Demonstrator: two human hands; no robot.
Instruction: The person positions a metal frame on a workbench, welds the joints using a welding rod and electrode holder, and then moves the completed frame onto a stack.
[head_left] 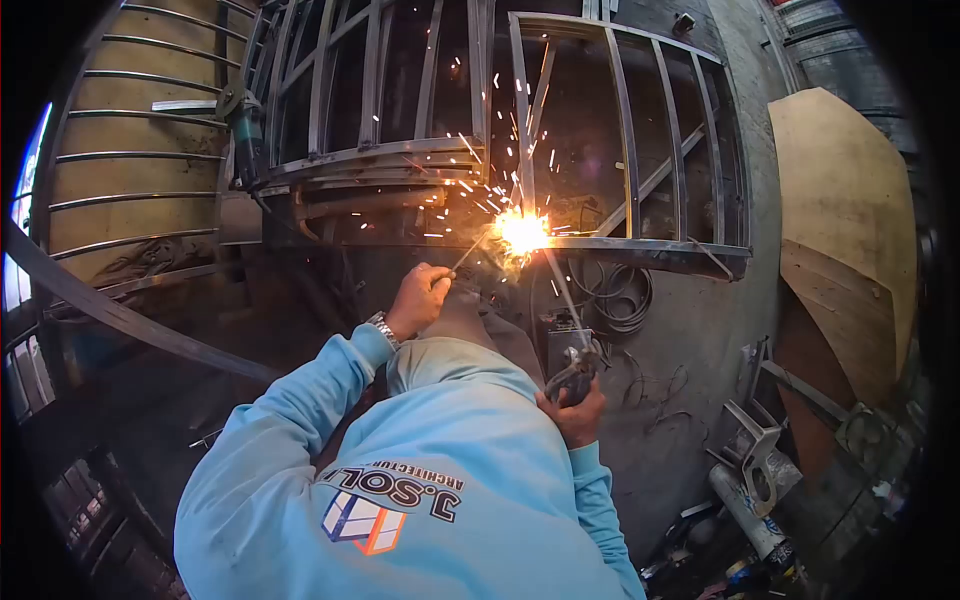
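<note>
My left hand point(420, 298) is closed in a pinch around a thin metal rod point(468, 254), whose far end reaches the glare. My right hand point(578, 412) grips a welding electrode holder point(574, 372). From its jaws a long electrode point(567, 292) runs up to a bright welding arc point(522, 233), and sparks fly out around it. The arc burns at the near left corner of a metal frame point(640, 243) with several upright bars. Glare hides the joint itself and the tips of both rods.
More metal frames point(390, 150) lie left of the arc, with an angle grinder point(244, 140) beside them. Coiled cable point(625, 300) and a small machine point(566, 335) sit on the floor near my right hand. Plywood sheets point(845, 200) lie at the right. A flat metal bar point(130, 315) slants across the left.
</note>
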